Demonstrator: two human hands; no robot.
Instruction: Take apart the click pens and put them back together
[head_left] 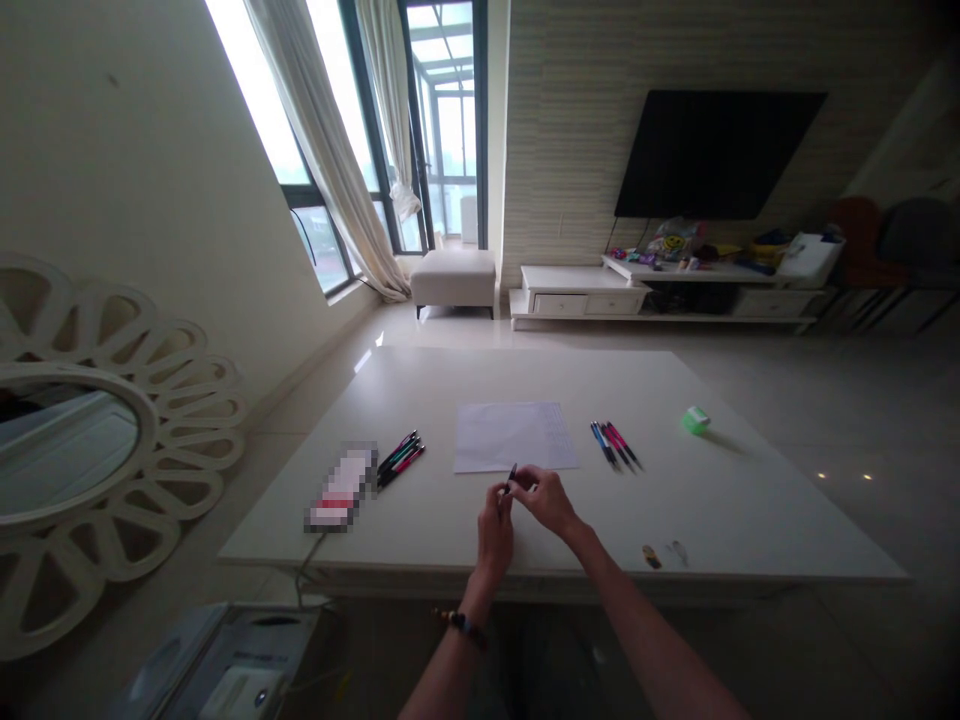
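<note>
Close to the table's front edge, my left hand [495, 530] and my right hand [547, 497] meet with fingers closed around a dark pen [513, 472]. Its tip end points up and away from me; the lower part is hidden by my fingers. Just beyond my hands lies a white sheet of paper [510, 437], with faint marks along its right side. Several pens [616, 446] lie side by side to the right of the sheet, blue and red ones among them. Another group of pens [402, 460], with green and pink parts, rests to the left.
A blurred-out phone-like object [343, 490] with a cable lies on the white table [630, 385] at left. A green and white item [695, 420] stands at right. Two small objects, one brown [651, 556], lie near the front edge. A box-like container [225, 660] stands below left.
</note>
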